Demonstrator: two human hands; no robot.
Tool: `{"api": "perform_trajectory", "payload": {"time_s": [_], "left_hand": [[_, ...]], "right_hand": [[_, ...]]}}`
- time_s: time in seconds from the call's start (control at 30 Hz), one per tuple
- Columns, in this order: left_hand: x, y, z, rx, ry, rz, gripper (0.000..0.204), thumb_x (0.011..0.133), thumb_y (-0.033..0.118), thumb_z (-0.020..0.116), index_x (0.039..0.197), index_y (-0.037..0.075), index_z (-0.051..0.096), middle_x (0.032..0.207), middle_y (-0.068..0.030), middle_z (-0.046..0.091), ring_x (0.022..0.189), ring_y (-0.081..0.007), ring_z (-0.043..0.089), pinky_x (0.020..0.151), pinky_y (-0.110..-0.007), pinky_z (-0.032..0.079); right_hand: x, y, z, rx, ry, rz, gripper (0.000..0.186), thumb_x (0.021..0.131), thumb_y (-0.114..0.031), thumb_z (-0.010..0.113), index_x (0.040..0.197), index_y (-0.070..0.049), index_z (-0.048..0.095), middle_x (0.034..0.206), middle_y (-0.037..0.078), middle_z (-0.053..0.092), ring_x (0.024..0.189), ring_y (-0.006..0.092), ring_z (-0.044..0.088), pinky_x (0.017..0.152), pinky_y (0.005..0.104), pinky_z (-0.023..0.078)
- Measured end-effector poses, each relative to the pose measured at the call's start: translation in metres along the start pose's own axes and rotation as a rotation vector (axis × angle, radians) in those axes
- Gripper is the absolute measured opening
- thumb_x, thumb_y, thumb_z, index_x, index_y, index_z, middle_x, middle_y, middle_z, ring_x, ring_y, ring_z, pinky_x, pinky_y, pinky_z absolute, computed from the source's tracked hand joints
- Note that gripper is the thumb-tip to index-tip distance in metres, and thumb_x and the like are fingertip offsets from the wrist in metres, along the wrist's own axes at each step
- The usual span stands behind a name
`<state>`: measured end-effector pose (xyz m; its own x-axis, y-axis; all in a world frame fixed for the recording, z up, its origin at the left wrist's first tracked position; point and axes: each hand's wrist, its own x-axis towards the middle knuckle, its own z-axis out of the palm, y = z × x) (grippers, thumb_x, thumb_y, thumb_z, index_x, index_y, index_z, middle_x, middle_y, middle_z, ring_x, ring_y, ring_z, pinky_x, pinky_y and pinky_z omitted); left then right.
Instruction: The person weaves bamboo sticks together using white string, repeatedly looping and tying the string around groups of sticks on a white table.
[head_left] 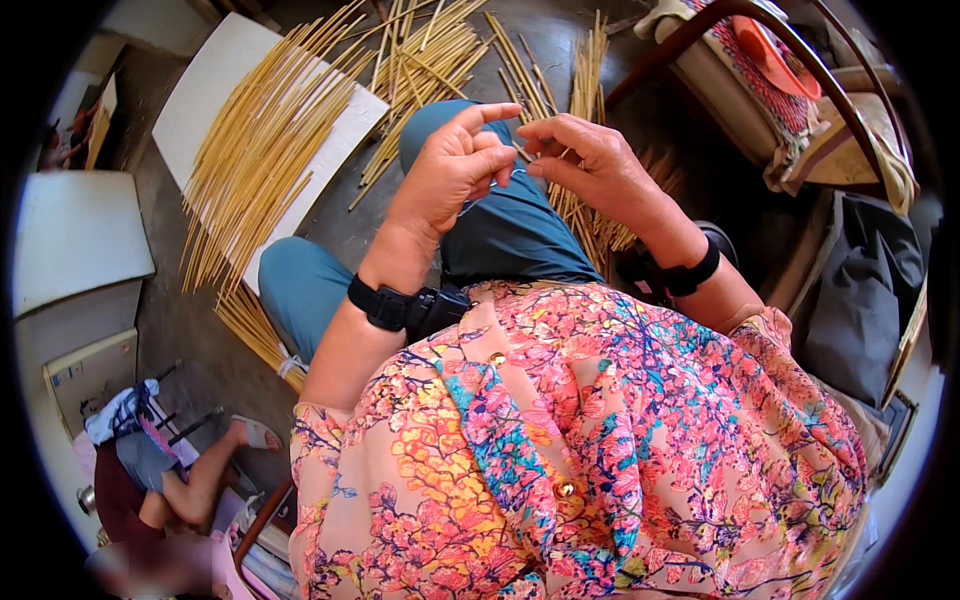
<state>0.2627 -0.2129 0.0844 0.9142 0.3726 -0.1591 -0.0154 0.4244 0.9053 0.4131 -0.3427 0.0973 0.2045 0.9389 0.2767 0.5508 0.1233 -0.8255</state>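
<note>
Both hands are raised close together above my knees. My left hand has its index finger stretched out, while the thumb presses on the other curled fingers. A thin whitish-blue string hangs out below these fingers, and part of it shows between the two hands. My right hand is bent with thumb and index finger drawn near each other, their tips by the left fingers. Whether the string runs into the right hand is too fine to make out. Black straps with small devices sit on both wrists.
Many thin yellow-brown sticks lie on a white board at the far left. More sticks are spread over the floor ahead. A tied stick bundle lies by my left knee. A chair stands at right; another person sits lower left.
</note>
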Motion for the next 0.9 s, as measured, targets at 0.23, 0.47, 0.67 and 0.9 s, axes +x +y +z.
{"api": "perform_trajectory", "payload": {"time_s": [0.23, 0.47, 0.67, 0.9], "left_hand": [[-0.006, 0.005, -0.009, 0.025, 0.002, -0.010, 0.043, 0.088, 0.007, 0.058, 0.128, 0.001, 0.045, 0.067, -0.0012, 0.056, 0.047, -0.0007, 0.038, 0.041, -0.014, 0.026], [-0.003, -0.007, -0.008, 0.201, 0.042, 0.092, 0.022, 0.085, 0.006, 0.061, 0.107, 0.005, 0.060, 0.073, 0.0017, 0.059, 0.059, -0.0010, 0.047, 0.052, -0.015, 0.037], [-0.001, -0.015, 0.003, 0.608, 0.165, 0.377, 0.004, 0.079, 0.002, 0.063, 0.080, -0.001, 0.061, 0.068, -0.0087, 0.059, 0.060, -0.0140, 0.057, 0.057, -0.027, 0.046], [-0.006, -0.007, 0.008, 0.530, 0.096, 0.151, 0.007, 0.082, 0.007, 0.061, 0.083, -0.001, 0.063, 0.066, -0.0051, 0.060, 0.054, -0.0106, 0.056, 0.052, -0.025, 0.046]], "right_hand": [[0.015, 0.003, 0.016, -0.019, -0.034, -0.029, 0.012, 0.079, -0.008, 0.066, 0.088, -0.003, 0.061, 0.076, 0.012, 0.061, 0.067, 0.0267, 0.062, 0.057, 0.0332, 0.048], [0.005, 0.010, 0.016, 0.207, -0.148, 0.308, 0.022, 0.091, -0.016, 0.055, 0.074, -0.002, 0.056, 0.058, 0.002, 0.049, 0.051, 0.0106, 0.047, 0.045, 0.0256, 0.036], [0.005, 0.017, 0.020, 1.184, 0.006, 0.648, 0.011, 0.085, -0.013, 0.063, 0.077, -0.005, 0.063, 0.061, -0.002, 0.051, 0.049, 0.0054, 0.041, 0.045, 0.0186, 0.030], [0.014, 0.026, 0.025, 0.422, 0.164, 0.323, 0.011, 0.081, -0.011, 0.066, 0.082, 0.000, 0.067, 0.069, 0.002, 0.060, 0.067, 0.0106, 0.056, 0.061, 0.0247, 0.043]]}}
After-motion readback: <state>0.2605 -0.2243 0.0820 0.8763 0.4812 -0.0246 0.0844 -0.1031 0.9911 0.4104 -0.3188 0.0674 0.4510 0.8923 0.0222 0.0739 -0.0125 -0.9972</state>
